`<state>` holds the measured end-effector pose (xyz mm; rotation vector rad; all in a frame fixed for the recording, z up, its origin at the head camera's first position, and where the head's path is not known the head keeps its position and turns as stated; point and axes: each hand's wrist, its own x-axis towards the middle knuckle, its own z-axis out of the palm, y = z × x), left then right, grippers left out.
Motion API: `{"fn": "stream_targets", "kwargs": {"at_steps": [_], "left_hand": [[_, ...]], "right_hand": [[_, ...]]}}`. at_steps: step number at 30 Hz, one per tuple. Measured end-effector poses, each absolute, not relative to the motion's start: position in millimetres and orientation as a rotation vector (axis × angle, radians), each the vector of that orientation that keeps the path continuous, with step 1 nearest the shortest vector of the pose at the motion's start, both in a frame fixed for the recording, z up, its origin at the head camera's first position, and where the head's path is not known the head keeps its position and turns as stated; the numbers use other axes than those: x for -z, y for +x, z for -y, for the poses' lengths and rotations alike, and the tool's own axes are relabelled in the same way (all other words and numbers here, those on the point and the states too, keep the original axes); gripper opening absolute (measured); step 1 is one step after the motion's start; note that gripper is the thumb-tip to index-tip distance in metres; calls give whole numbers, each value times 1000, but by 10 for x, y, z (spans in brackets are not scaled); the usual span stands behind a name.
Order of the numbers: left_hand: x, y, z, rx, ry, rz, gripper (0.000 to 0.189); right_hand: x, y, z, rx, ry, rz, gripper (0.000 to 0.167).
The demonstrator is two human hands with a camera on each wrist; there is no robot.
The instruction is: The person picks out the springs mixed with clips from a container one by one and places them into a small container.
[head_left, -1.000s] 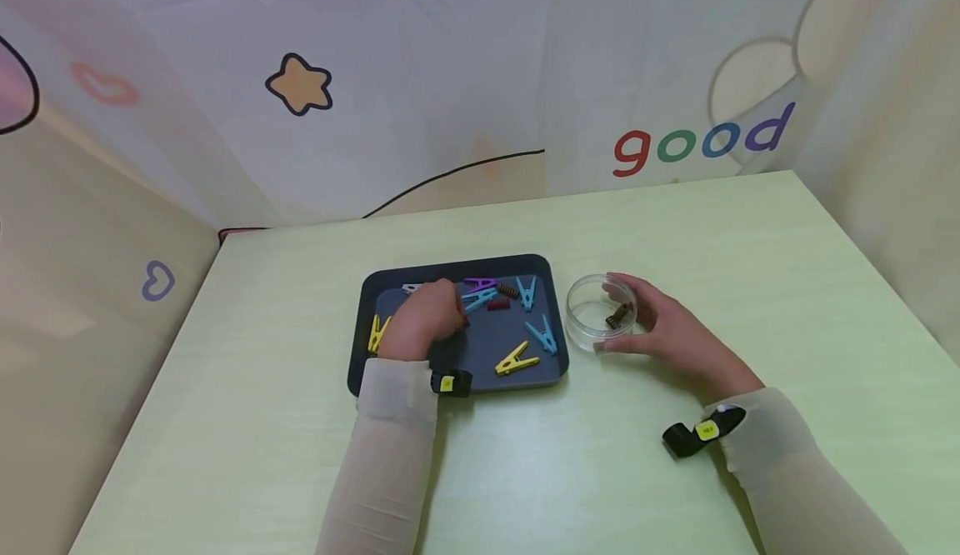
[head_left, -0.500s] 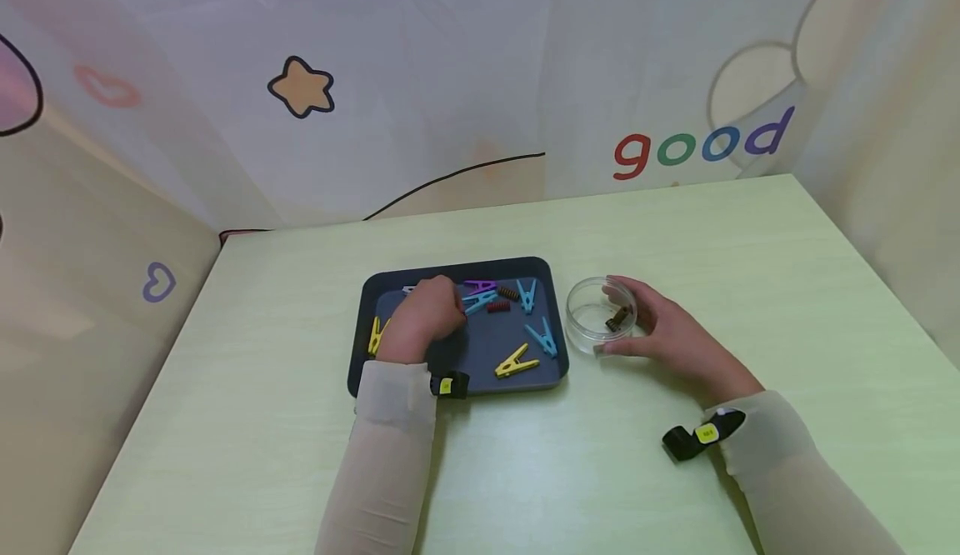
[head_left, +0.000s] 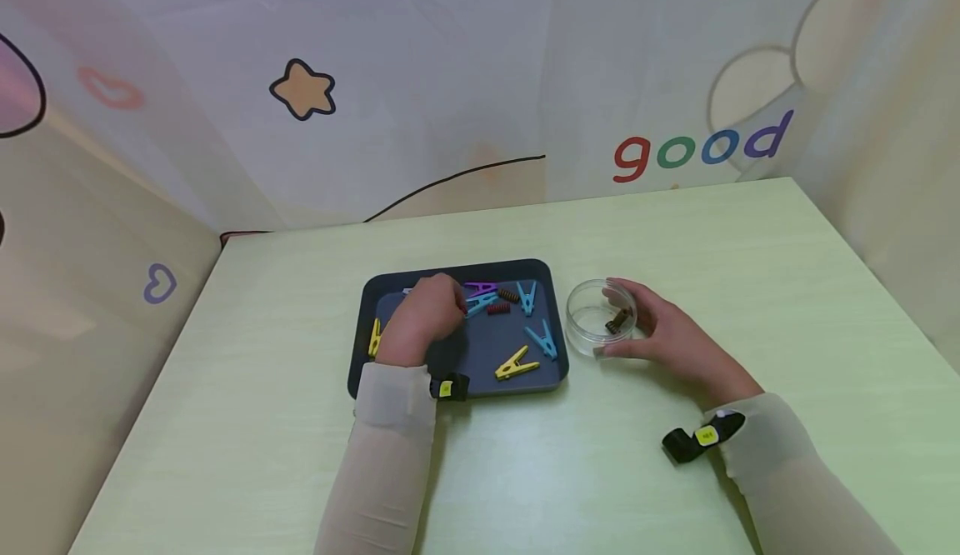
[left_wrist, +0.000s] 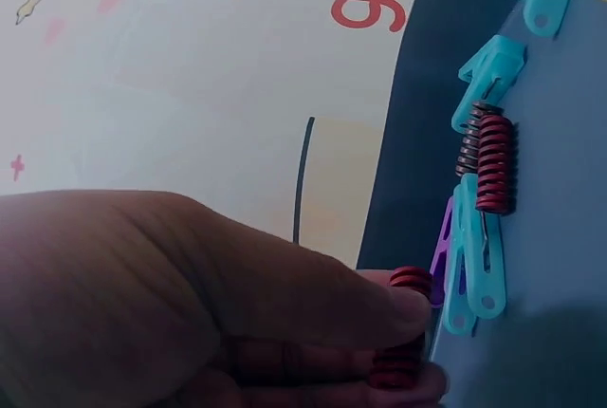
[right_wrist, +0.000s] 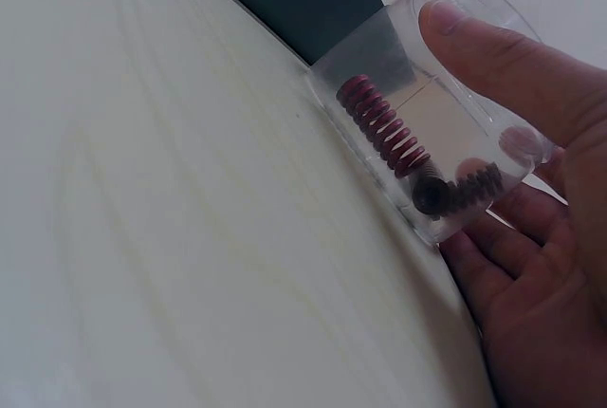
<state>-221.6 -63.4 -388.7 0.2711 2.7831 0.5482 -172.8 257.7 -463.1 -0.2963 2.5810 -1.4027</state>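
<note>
My left hand (head_left: 423,313) reaches into the left part of a dark grey tray (head_left: 459,270). In the left wrist view its thumb and fingers pinch a red coil spring (left_wrist: 396,372), the middle of which the thumb covers. Another red spring (left_wrist: 494,163) and a dark spring (left_wrist: 468,154) lie in the tray beside blue clothespins (left_wrist: 486,256). Right of the tray, my right hand (head_left: 671,338) grips a clear round jar (head_left: 588,342) around its side. Through its wall show a red spring (right_wrist: 379,128) and dark springs (right_wrist: 474,190).
Also in the tray are yellow clothespins (head_left: 516,364), a purple clothespin (head_left: 480,287) and more blue clothespins (head_left: 542,338). Tray and jar stand on a pale green table (head_left: 555,472). A printed cloth (head_left: 450,80) hangs behind it.
My left hand, with the red spring, has shifted very slightly toward the back of the tray. My right hand and the jar stay in place.
</note>
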Motion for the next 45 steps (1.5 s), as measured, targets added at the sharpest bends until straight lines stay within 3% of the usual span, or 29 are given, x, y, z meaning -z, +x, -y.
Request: {"fn": "stream_targets", "kwargs": {"at_steps": [13,45], "left_hand": [[3842,-2166,626,-843,376,-2876,21],[3757,-2099,522,-941,390,-2916,22]], "right_hand": [[4636,-1721,-2568,1403,-289,-2579,98],[4623,-1715,-2562,1401,-295,-2586,98]]}}
